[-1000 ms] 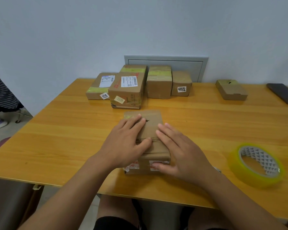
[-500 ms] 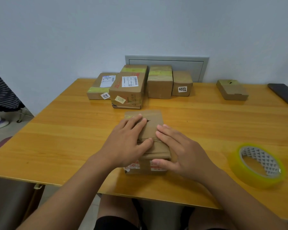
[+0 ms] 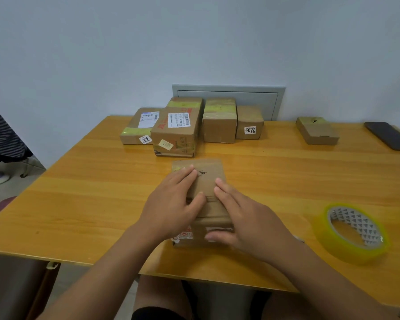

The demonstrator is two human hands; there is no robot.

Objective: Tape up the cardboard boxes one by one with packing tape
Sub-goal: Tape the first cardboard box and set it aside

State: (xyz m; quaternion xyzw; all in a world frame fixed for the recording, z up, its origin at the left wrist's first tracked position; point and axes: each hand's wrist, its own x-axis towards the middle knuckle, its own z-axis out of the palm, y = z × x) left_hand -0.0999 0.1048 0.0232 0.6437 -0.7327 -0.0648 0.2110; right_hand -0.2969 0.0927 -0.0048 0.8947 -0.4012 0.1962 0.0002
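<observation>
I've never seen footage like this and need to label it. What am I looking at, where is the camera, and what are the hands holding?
No machine here: a person wears a camera on the head, looking down at their own hands. The left hand and right hand lie flat on a cardboard box, pressing it and gripping nothing. It sits on a wooden table. A packing tape roll lies to the right, more boxes stand at the back, and a dark phone lies far right.
</observation>
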